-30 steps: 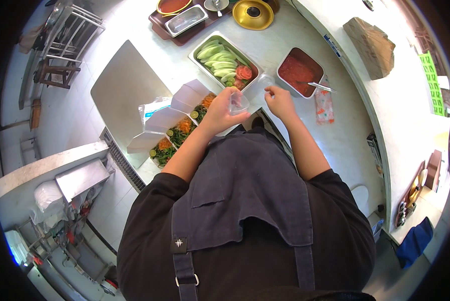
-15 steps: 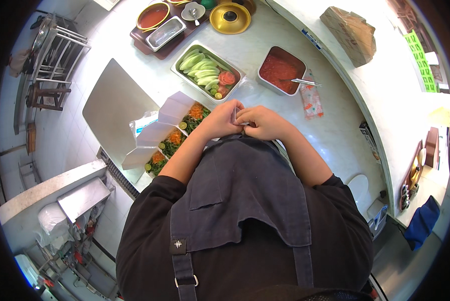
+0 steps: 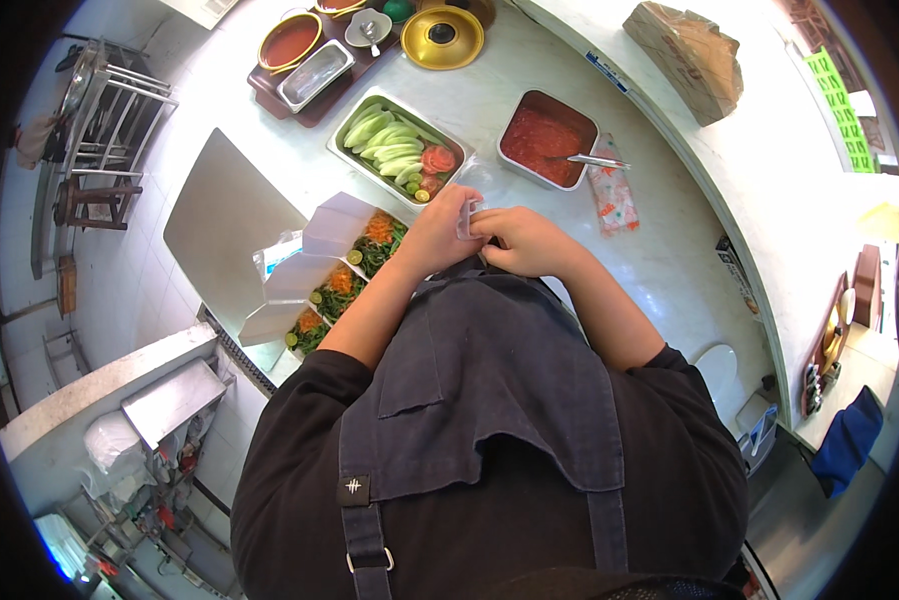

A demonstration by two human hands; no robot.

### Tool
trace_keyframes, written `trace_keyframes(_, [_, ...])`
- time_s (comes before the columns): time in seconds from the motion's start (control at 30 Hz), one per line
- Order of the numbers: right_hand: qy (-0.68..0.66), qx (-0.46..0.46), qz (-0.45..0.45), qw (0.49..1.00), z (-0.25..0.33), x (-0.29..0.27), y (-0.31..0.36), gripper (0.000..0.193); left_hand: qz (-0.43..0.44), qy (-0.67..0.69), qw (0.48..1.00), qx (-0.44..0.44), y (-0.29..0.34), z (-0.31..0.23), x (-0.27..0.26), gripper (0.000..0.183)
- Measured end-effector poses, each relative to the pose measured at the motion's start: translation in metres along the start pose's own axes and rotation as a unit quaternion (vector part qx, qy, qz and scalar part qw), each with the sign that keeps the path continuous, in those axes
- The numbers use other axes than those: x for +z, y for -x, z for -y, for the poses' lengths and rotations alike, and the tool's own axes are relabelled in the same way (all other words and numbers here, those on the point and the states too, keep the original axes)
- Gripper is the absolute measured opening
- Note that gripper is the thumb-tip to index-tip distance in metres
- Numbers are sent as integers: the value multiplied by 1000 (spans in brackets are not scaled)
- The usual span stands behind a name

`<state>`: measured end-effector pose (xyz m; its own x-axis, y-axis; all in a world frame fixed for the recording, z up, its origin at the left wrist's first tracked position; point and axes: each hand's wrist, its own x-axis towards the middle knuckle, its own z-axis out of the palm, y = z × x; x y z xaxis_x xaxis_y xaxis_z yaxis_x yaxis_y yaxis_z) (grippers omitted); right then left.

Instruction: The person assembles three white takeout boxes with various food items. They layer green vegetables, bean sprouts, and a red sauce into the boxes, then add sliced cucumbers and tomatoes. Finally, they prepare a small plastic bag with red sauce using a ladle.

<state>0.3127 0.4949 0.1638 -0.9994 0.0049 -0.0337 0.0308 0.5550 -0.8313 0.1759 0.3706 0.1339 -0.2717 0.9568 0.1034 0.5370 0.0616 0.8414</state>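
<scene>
My left hand point(image 3: 437, 232) and my right hand point(image 3: 525, 243) meet just above the apron's top edge. Between their fingers is a small clear plastic piece point(image 3: 467, 217), perhaps a bag or small tub; its lower part is hidden. The left fingers curl round it, and the right fingertips pinch at its side. Left of my left forearm stand several open white takeaway boxes point(image 3: 334, 225) with greens, shredded carrot point(image 3: 380, 229) and halved limes. Beyond my hands sits a steel tray point(image 3: 344, 155) of sliced cucumber point(image 3: 390, 142), tomato point(image 3: 437, 160) and lime.
Right of the cucumber tray is a steel container of red sauce point(image 3: 544, 135) with a spoon point(image 3: 599, 160), beside a patterned plastic packet point(image 3: 614, 190). A gold lid point(image 3: 442, 38) and a brown tray point(image 3: 269, 92) with bowls are farther back. A brown paper bag point(image 3: 684, 60) stands on the right ledge.
The view has shifted slightly, so the counter things appear a little farther left. My hands have turned a bit, and more of the clear plastic piece shows between them.
</scene>
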Motion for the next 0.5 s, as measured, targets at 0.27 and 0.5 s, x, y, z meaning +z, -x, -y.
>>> trace_keyframes(0.27, [-3,39,16,999,2,-19,2,31,-39,-19,996,82,-18,1,9,49])
trace_keyframes(0.5, [-271,329,-206,881,-50,-29,45,23,-45,108,993,-18,-29,16,14,45])
